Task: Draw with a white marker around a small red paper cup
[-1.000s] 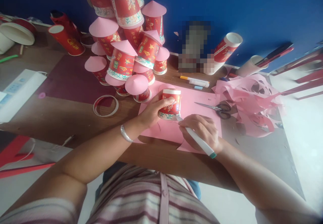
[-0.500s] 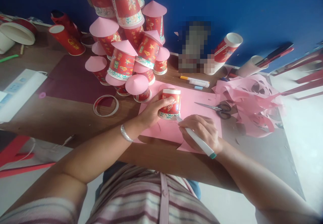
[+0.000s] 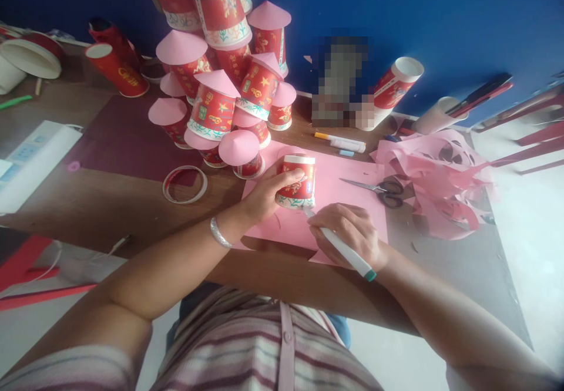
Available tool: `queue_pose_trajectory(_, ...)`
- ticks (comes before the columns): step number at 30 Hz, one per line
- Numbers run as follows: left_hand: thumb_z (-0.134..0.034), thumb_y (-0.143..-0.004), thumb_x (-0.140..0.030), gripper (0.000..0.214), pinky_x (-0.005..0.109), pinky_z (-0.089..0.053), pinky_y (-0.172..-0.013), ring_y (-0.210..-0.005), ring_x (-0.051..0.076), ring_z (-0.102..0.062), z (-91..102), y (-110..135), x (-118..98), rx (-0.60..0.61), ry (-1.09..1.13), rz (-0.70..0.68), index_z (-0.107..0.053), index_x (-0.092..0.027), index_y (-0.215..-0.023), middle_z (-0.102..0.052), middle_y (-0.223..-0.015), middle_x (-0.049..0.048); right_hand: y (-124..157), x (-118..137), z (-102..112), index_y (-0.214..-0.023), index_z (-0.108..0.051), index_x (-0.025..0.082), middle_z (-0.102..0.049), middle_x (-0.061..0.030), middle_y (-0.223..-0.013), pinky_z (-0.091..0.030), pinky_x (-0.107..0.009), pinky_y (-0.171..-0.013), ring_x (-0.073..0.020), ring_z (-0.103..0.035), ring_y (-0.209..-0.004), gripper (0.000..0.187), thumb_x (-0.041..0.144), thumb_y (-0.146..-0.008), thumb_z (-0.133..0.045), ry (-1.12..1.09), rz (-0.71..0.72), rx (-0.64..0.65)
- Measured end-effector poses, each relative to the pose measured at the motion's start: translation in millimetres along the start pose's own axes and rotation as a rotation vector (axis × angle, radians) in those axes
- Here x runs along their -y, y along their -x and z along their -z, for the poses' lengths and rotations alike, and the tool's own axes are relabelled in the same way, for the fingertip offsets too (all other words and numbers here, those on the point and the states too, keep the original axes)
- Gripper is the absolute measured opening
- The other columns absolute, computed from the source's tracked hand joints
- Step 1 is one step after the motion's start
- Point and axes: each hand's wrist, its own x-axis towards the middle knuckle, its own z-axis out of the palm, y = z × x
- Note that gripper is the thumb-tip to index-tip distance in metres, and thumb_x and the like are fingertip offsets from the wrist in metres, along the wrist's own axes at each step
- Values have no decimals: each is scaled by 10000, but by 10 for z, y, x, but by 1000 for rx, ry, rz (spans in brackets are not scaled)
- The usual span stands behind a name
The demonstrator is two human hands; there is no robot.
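Observation:
My left hand (image 3: 268,196) grips a red paper cup (image 3: 297,186) from its left side, thumb across the front. A white band with green drawn marks runs around the cup's lower end. In my right hand (image 3: 350,232) is a white marker (image 3: 346,251) with a green end; its tip meets the white band near the cup's lower right edge. Both hands are over a sheet of pink paper (image 3: 339,194) on the table. Scissors (image 3: 379,189) lie on the right part of that sheet.
Red cups with pink cone tops (image 3: 214,106) stand stacked behind my left hand. Pink paper scraps (image 3: 440,174) heap at the right. Two markers (image 3: 339,143) lie at the back. A paper ring (image 3: 185,184) and a white power strip (image 3: 37,162) are at the left.
The marker's tip has shifted slightly left along the cup's white band, my right hand moving with it. My left hand and the cup stay almost in place.

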Motion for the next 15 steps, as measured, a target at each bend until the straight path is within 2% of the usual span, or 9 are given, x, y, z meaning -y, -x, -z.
queue_pose_trajectory(15, -783, -877, -452, 297, 407, -597, -914, -1012, 271, -734, 21, -17, 4, -17, 40, -9, -713, -206, -1029, -770, -1005, 85, -1, -21, 6, -1075, -590, 209, -671, 25, -777, -540, -248, -581, -119, -638, -633, 184, 65, -974, -646, 94, -8, -17)
